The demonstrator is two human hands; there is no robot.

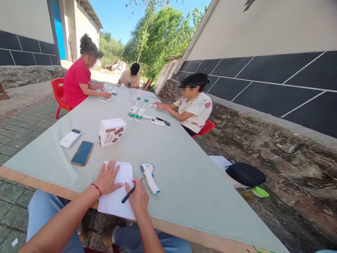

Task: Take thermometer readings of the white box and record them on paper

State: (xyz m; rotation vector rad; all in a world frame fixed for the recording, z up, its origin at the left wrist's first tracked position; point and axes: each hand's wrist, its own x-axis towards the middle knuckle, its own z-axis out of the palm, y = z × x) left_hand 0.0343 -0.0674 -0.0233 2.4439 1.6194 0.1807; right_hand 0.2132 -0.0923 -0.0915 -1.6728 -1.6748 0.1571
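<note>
A white notebook [116,205] lies at the near edge of the table, its lower end reaching slightly past that edge. My left hand [107,178] rests flat on its upper left part, fingers spread, with a ring and a red string bracelet. In my right hand [139,198], over the page's right side, is a black pen [128,195], held slanted between thumb and fingers. No writing can be made out on the page. Just right of that hand lies a white and blue infrared thermometer [150,178].
Beyond the notebook are a phone [82,153], a white power bank [70,138] and a snack box [112,133]. Two water bottles [137,109] stand mid-table near a white device [157,122]. Three people sit around the table [179,175]. A black case [246,174] lies off to the right.
</note>
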